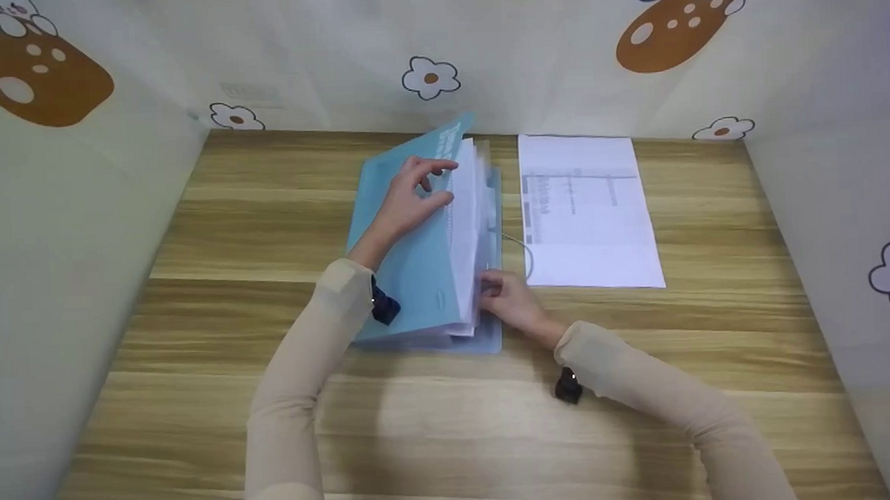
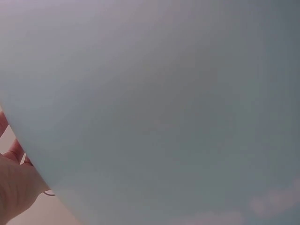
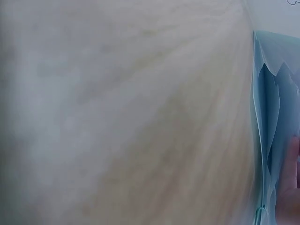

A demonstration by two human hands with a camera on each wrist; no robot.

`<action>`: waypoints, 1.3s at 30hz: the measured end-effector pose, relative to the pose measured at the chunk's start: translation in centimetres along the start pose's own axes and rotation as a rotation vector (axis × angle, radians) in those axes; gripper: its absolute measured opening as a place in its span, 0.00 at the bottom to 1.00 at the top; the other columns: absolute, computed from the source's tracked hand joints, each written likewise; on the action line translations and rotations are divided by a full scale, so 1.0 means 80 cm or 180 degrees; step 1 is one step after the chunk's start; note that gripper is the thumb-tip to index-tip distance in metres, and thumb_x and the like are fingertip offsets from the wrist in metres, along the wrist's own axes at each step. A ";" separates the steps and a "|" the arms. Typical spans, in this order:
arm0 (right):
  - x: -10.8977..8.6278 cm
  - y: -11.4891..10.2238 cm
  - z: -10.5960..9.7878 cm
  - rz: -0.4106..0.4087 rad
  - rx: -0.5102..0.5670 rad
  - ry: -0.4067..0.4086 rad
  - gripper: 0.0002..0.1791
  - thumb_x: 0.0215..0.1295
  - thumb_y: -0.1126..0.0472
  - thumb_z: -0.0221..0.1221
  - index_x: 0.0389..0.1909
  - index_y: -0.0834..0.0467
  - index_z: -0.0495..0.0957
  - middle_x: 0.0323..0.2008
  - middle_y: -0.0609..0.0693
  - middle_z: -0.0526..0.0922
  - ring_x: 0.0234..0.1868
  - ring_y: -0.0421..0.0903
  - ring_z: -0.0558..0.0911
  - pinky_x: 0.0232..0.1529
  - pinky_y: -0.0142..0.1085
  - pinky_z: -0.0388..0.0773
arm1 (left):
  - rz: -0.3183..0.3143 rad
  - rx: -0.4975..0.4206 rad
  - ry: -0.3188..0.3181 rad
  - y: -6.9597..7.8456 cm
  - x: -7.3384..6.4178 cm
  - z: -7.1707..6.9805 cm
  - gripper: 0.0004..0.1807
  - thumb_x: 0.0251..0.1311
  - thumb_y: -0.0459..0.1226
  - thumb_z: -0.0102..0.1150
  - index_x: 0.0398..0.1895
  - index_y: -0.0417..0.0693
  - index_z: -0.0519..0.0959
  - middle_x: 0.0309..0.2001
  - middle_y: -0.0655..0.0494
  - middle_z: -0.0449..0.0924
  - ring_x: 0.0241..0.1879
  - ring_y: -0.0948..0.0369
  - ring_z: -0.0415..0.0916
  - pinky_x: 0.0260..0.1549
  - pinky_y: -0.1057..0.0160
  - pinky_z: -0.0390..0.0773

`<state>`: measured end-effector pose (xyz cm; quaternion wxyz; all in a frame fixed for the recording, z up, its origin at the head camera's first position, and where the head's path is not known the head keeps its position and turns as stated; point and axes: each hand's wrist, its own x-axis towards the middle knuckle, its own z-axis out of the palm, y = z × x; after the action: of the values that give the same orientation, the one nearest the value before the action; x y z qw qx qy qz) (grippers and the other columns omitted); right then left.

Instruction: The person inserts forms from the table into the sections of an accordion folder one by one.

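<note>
A light blue expanding file folder [image 1: 408, 274] stands partly open on the table, its cover raised and white papers [image 1: 463, 234] inside. Across the cover reaches my left hand [image 1: 409, 199], index finger and thumb bent and apart near its free edge. My right hand [image 1: 513, 301] is at the folder's lower right side, fingertips among the inner leaves; what lies between them is hidden. In the left wrist view the blue cover [image 2: 154, 112] fills most of the picture, with my right hand [image 2: 18, 187] past its edge. The right wrist view catches folder dividers [image 3: 269, 108] beside a finger [image 3: 291, 161].
A printed white sheet [image 1: 586, 221] lies flat to the right of the folder. A thin cord [image 1: 524, 246] loops from the folder onto this sheet's edge. Patterned curtains [image 1: 332, 67] stand behind and at both sides of the wooden table [image 1: 249, 236].
</note>
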<state>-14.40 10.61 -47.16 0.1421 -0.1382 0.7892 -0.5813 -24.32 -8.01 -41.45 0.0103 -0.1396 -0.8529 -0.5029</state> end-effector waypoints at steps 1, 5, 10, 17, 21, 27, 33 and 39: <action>0.000 0.000 0.000 -0.0004 -0.0027 0.0014 0.20 0.45 0.79 0.54 0.44 0.75 0.72 0.38 0.66 0.77 0.33 0.55 0.77 0.35 0.37 0.74 | -0.0008 -0.0003 0.0001 0.000 0.000 0.000 0.20 0.50 0.36 0.56 0.50 0.55 0.74 0.42 0.56 0.65 0.35 0.60 0.61 0.33 0.63 0.65; -0.001 -0.003 0.000 0.0011 -0.0123 0.0017 0.20 0.45 0.79 0.53 0.44 0.75 0.72 0.38 0.66 0.76 0.32 0.53 0.77 0.34 0.36 0.74 | -0.0027 0.0023 0.0012 0.000 0.000 0.001 0.20 0.50 0.36 0.56 0.50 0.56 0.74 0.42 0.58 0.65 0.35 0.61 0.61 0.33 0.64 0.65; 0.001 0.000 -0.006 0.0112 0.0012 -0.0118 0.24 0.46 0.78 0.54 0.49 0.74 0.69 0.41 0.65 0.74 0.28 0.47 0.76 0.32 0.36 0.74 | -0.0030 0.0038 0.0022 0.001 0.000 0.001 0.20 0.50 0.37 0.56 0.50 0.56 0.74 0.42 0.58 0.65 0.35 0.61 0.61 0.32 0.64 0.66; 0.019 0.025 -0.034 0.0649 0.0761 -0.0106 0.26 0.50 0.77 0.53 0.54 0.68 0.67 0.43 0.62 0.73 0.31 0.50 0.78 0.33 0.40 0.75 | -0.0083 0.0066 0.0027 0.003 0.000 0.000 0.20 0.50 0.38 0.57 0.50 0.57 0.74 0.42 0.58 0.65 0.36 0.61 0.61 0.32 0.64 0.66; 0.025 0.027 -0.067 0.0766 0.0778 0.0074 0.25 0.52 0.76 0.52 0.55 0.67 0.66 0.47 0.64 0.70 0.34 0.53 0.77 0.37 0.42 0.74 | -0.0053 0.0063 0.0027 0.001 0.000 0.000 0.21 0.49 0.38 0.57 0.50 0.57 0.74 0.42 0.58 0.65 0.36 0.61 0.61 0.33 0.64 0.66; 0.031 0.021 -0.132 0.0570 0.0435 0.0402 0.24 0.54 0.74 0.51 0.54 0.73 0.63 0.48 0.69 0.68 0.31 0.47 0.79 0.35 0.37 0.75 | 0.0013 0.0071 -0.0003 0.001 0.000 -0.001 0.21 0.49 0.38 0.55 0.50 0.55 0.74 0.43 0.56 0.65 0.36 0.60 0.61 0.33 0.63 0.65; 0.051 0.091 -0.207 0.0671 0.0357 0.0995 0.26 0.53 0.65 0.58 0.55 0.64 0.66 0.50 0.59 0.70 0.39 0.44 0.77 0.37 0.32 0.74 | -0.0019 0.0089 0.0002 0.001 -0.001 0.000 0.21 0.49 0.39 0.56 0.50 0.56 0.74 0.43 0.58 0.65 0.36 0.61 0.61 0.33 0.64 0.66; 0.052 0.135 -0.261 0.0689 0.0446 0.1367 0.30 0.51 0.63 0.62 0.56 0.62 0.65 0.51 0.56 0.67 0.41 0.42 0.74 0.37 0.29 0.73 | -0.0028 0.0089 0.0014 0.001 -0.001 0.000 0.20 0.49 0.39 0.56 0.50 0.57 0.74 0.43 0.59 0.65 0.36 0.62 0.61 0.33 0.65 0.66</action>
<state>-26.82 30.44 -51.81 0.0418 0.0840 0.7693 -0.6319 -24.24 -7.98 -41.43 0.0119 -0.1346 -0.8604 -0.4913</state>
